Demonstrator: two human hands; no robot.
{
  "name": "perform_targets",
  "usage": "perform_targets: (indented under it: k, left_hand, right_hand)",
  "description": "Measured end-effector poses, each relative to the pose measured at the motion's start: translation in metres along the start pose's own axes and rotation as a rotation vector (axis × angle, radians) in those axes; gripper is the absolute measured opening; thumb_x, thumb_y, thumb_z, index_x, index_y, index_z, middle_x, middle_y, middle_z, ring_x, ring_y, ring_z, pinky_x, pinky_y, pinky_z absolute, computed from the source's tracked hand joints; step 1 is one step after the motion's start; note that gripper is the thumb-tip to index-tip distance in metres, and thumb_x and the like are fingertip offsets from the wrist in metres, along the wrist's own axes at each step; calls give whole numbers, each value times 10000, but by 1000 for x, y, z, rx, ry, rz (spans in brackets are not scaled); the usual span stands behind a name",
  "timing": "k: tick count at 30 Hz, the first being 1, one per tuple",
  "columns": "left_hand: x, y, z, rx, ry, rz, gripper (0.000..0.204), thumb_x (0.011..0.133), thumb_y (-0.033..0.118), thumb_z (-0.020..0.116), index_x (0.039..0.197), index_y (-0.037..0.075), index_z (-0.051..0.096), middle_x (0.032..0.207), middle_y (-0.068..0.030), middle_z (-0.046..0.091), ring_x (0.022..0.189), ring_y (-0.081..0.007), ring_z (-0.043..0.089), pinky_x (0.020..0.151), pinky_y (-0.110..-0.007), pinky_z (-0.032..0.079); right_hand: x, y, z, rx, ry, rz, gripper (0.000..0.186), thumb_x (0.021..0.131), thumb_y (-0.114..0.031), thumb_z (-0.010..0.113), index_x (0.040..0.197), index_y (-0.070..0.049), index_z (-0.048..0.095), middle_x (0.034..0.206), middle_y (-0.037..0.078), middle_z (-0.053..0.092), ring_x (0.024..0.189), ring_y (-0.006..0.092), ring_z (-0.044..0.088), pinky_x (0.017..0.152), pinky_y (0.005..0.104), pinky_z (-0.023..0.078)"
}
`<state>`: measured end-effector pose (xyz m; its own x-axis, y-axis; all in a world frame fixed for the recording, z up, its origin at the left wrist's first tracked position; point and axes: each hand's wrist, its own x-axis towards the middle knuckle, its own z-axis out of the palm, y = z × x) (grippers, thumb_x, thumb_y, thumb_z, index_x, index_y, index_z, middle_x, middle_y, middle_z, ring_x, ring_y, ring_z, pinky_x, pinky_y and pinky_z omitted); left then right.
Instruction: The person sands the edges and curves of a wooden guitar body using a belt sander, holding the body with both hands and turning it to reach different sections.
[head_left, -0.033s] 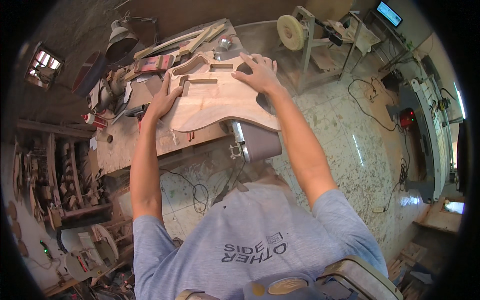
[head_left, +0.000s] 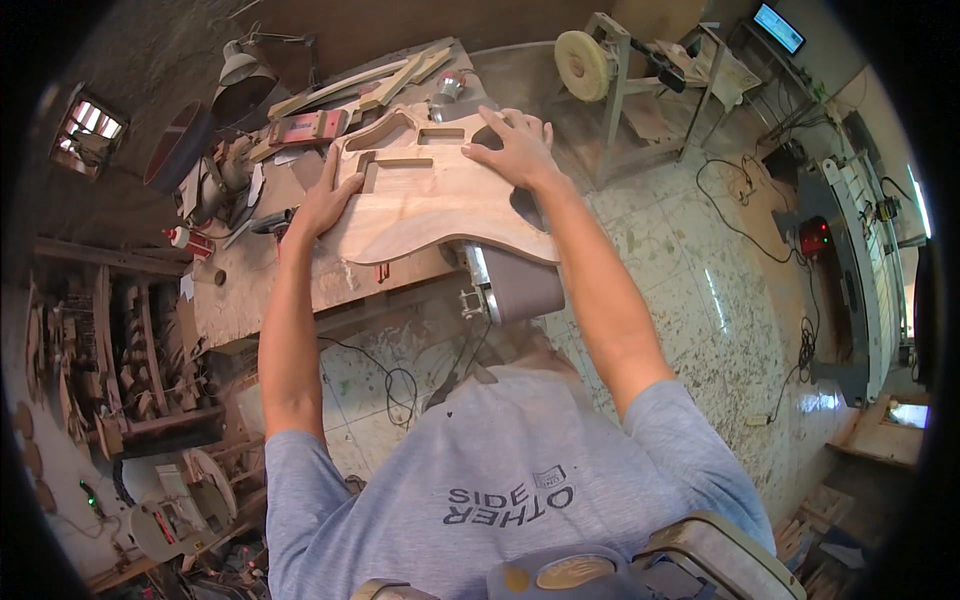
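Note:
Between my two hands is a pale, unfinished wooden electric guitar body (head_left: 425, 203) with routed cavities and curved cutaways. My left hand (head_left: 328, 203) grips its left edge, thumb on the top face. Over the far right part lies my right hand (head_left: 518, 150), its thumb on the wood and its fingers bent over the cutaway edge. Beneath the near right edge of the body shows a belt sander (head_left: 527, 288) with a wide brown belt. The body covers the rest of the machine, and I cannot tell whether wood and belt touch.
The wooden workbench (head_left: 240, 305) holds a red-and-wood block (head_left: 310, 127), wood strips (head_left: 405, 78), a drill (head_left: 272, 222) and a white bottle (head_left: 187, 241). A buffing wheel (head_left: 581, 66) on a stand is at the far right. Cables (head_left: 398, 395) lie on the dusty tiled floor.
The guitar body has shifted very slightly left, my hands still on it. A little more of the sander belt shows below its edge.

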<state>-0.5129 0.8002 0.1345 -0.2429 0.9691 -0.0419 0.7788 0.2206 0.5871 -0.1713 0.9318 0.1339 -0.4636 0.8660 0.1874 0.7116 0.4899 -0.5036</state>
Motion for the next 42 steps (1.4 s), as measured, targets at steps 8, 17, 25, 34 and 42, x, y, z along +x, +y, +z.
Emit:
perform_targets:
  k: [8,17,25,34,42]
  left_hand:
    - [1,-35,-22,40,-19,49,915,957,578,583,1663,234,113,1555,-275,434,1433,-431,437,1168,-406,340]
    - [-11,34,3,-2,-93,-70,914,955,540,593,1654,159,144,1545,-305,427,1440,-442,421,1179,-411,340]
    - [-11,99,77,192,35,51,913,950,605,537,1654,166,155,1693,-248,113,1563,-456,68,1244,-596,107]
    - [-5,180,136,72,-1,54,940,948,577,554,1651,123,126,1694,-243,110,1565,-453,56,1224,-659,88]
    - [-15,200,145,12,41,-13,946,946,532,579,1650,113,107,1683,-273,118,1561,-469,45,1214,-678,72]
  right_hand:
    - [-2,-33,18,-33,17,20,887,838,-712,619,1567,-246,427,1576,149,402,1504,390,239,1219,675,17]
    - [-20,5,-16,-42,-34,56,900,833,-710,621,1569,-231,423,1589,150,381,1505,382,243,1230,639,55]
    - [-49,87,-65,198,-16,19,828,868,-531,728,1557,-175,439,1565,200,366,1343,391,484,1136,423,406]
    - [-63,153,-113,298,104,133,718,822,-363,828,1441,-95,581,1359,141,518,1185,255,585,990,343,502]
    - [-42,154,-129,208,56,110,726,808,-454,828,1400,-87,624,1282,150,584,1140,272,611,988,364,498]
